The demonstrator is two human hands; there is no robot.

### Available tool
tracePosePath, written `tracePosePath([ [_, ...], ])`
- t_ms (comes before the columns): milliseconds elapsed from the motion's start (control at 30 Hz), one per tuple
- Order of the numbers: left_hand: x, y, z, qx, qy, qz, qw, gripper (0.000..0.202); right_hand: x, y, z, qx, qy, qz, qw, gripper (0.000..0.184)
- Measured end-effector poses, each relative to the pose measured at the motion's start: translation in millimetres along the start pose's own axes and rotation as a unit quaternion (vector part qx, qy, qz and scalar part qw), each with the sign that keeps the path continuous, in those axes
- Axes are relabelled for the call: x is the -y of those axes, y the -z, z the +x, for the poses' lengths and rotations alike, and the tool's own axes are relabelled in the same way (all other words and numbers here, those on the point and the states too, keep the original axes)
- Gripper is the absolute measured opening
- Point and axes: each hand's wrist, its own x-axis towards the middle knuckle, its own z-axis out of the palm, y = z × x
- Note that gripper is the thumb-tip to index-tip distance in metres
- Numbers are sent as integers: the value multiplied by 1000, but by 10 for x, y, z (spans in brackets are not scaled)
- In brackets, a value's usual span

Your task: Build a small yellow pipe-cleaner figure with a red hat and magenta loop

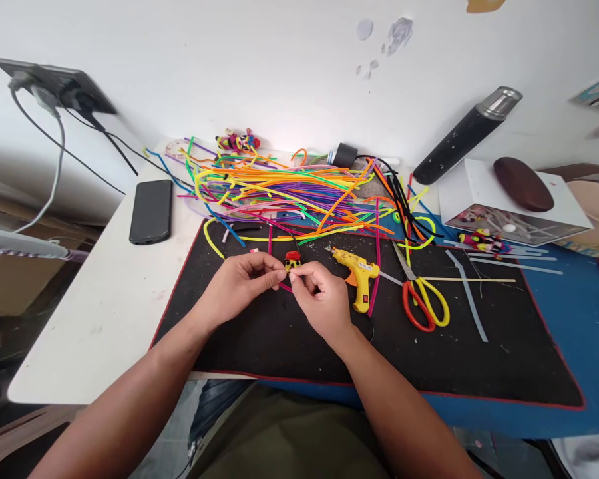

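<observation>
Both of my hands meet over the black mat (289, 352) and pinch a small pipe-cleaner figure (293, 261) with a red top and yellow-and-black body. My left hand (242, 279) grips it from the left with fingers closed. My right hand (322, 296) pinches it from the right, and a magenta pipe cleaner (284, 287) loops just under the fingers. A yellow glue gun (358, 274) lies on the mat right beside my right hand.
A heap of coloured pipe cleaners (299, 189) covers the mat's far side. Red-and-yellow scissors (422, 296), a thin wooden stick (469, 279) and clear glue sticks (466, 293) lie to the right. A black phone (151, 211), a dark bottle (466, 133) and a white box (509, 206) stand around.
</observation>
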Motion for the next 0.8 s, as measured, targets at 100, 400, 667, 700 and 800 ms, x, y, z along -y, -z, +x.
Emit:
tracePosePath([
  [100, -4, 2, 5, 19, 20, -6, 1000, 30, -4, -1, -5, -1, 4, 0, 1000, 11],
  [400, 13, 11, 14, 47, 61, -24, 997, 26, 10, -9, -16, 7, 16, 3, 1000, 11],
  [667, 11, -20, -38, 23, 35, 23, 999, 22, 11, -12, -10, 10, 23, -14, 1000, 12],
  [700, 9, -27, -45, 19, 34, 27, 999, 22, 7, -11, -9, 9, 23, -15, 1000, 12],
  [800, -1, -42, -60, 11, 32, 36, 999, 22, -3, -9, -11, 10, 20, -20, 1000, 12],
])
